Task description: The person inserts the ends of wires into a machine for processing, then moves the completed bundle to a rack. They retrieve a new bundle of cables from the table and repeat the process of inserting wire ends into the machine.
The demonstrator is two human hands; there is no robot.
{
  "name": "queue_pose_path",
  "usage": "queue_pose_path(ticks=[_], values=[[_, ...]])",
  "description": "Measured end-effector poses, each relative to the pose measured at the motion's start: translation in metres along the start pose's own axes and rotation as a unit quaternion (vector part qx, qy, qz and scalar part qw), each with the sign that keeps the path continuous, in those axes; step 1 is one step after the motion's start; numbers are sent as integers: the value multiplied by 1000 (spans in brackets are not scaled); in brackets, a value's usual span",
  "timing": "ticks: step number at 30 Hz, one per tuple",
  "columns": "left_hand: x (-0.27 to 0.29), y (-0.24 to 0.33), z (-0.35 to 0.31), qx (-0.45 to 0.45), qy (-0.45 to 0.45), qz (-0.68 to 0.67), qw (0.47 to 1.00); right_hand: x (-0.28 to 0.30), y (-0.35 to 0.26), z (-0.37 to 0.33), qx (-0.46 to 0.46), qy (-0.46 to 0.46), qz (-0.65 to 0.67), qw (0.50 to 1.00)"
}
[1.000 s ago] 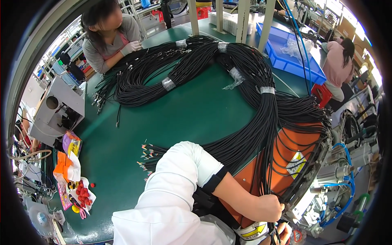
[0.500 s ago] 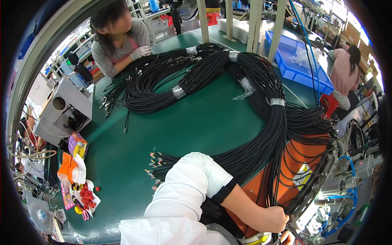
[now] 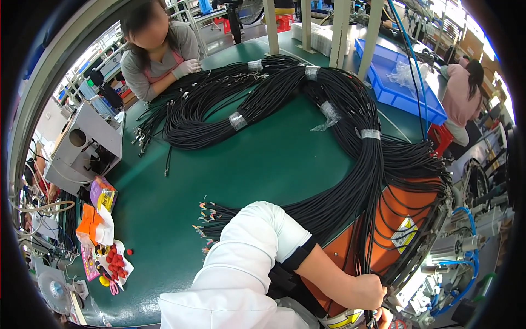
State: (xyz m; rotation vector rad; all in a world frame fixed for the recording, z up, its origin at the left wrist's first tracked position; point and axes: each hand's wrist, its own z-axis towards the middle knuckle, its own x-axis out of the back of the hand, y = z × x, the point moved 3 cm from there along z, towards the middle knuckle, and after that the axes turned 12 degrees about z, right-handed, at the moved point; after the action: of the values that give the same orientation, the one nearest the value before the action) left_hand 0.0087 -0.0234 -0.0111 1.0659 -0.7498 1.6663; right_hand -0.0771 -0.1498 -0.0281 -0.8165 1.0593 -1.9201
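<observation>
Long black cables [image 3: 364, 175] are bunched in a thick bundle, bound with clear tape in several places, and curve across the green table. My left hand [image 3: 368, 291], below a white sleeve, is closed in a fist around a strand of these cables over the orange panel. Just below it, my right hand [image 3: 384, 317] shows only in part at the lower edge; its bent fingers close on the black cable ends that come out under the left fist. Loose coloured wire ends [image 3: 205, 214] fan out beyond my left elbow.
The orange panel [image 3: 334, 263] belongs to a machine with blue hoses at right. A blue tray [image 3: 383, 90] with clear plastic stands at far right, beside upright posts. Snack packets and red fruit [image 3: 116, 262] lie at left near a grey metal box [image 3: 90, 145]. A gloved person leans in at far left.
My hands stay almost in place at the cables, the right fingers showing slightly more. The person across the table has turned their head. The whole view has shifted slightly.
</observation>
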Motion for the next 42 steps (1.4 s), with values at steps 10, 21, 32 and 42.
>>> queue_pose_path(ticks=[10,21,32,42], values=[[-2,1,1,16,24,-8,1000,30,39,-3,4,-214,31,976],[7,-4,8,5,26,-152,988,27,27,-7,110,-45,-18,993],[16,-1,3,-53,72,-118,989,51,45,-19,15,29,161,986],[19,1,2,-16,106,-121,987,24,20,3,7,-137,289,948]])
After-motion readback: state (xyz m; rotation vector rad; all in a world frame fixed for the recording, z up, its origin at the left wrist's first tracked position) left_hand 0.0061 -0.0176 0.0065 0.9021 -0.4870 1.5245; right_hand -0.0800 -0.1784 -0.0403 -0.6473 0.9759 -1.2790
